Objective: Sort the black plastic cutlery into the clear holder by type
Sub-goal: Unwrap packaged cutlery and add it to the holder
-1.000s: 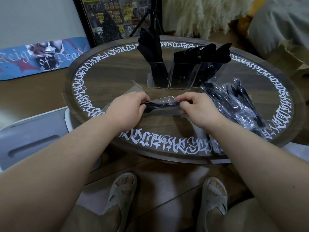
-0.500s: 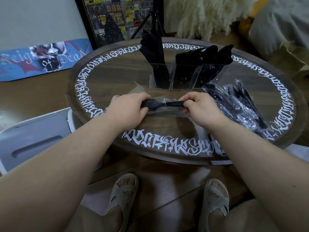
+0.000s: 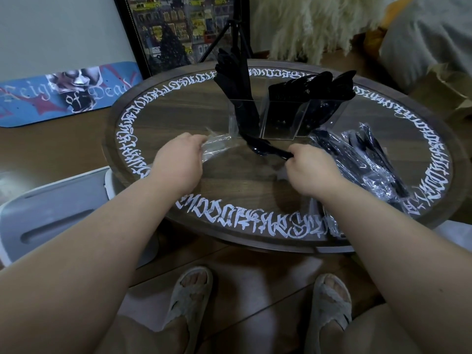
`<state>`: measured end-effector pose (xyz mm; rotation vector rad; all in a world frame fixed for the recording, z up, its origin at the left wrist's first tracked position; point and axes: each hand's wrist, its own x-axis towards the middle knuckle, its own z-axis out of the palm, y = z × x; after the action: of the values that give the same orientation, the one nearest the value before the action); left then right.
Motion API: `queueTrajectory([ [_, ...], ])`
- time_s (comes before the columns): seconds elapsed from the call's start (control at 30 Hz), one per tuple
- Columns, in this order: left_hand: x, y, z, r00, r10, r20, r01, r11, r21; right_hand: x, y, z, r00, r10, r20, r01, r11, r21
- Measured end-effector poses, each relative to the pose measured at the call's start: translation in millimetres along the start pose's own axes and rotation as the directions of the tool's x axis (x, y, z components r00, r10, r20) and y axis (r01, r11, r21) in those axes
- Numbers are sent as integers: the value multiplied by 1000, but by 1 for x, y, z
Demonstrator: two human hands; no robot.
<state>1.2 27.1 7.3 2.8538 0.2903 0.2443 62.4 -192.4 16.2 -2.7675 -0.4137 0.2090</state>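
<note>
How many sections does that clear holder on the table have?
3 in a row in the clear holder: left one, middle one, right one, all holding black cutlery; any behind would be hidden.

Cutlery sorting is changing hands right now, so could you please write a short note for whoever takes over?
Left hand holds the empty clear wrapper.
Right hand grips the handle of an unwrapped black spoon, bowl pointing toward the clear holder.
Done: all three holder compartments already hold black cutlery.
Left: drop the wrapper, put the spoon in the matching compartment, then unwrap and sort the pile of wrapped cutlery at the table's right side.
</note>
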Motion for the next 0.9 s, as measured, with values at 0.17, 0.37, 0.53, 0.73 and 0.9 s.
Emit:
queueTrajectory([
  [0.17,-3,-6,6,996,-63,60,56,991,119,-3,2,-3,997,70,-26,-68,995,77],
  [0.37,-5,10,3,959,-60,278,-36,944,328,-1,4,-2,998,58,-20,-54,987,154],
  [0.53,-2,2,7,911,-46,410,-47,976,214,-1,7,-4,999,43,-6,-40,961,273],
  [0.73,1,28,1,998,61,12,-60,995,-77,-8,9,-9,999,-11,-36,26,905,426],
  [0.9,5,62,0,988,-49,144,125,804,-581,-16,1,-6,984,-144,-100,167,945,281],
])
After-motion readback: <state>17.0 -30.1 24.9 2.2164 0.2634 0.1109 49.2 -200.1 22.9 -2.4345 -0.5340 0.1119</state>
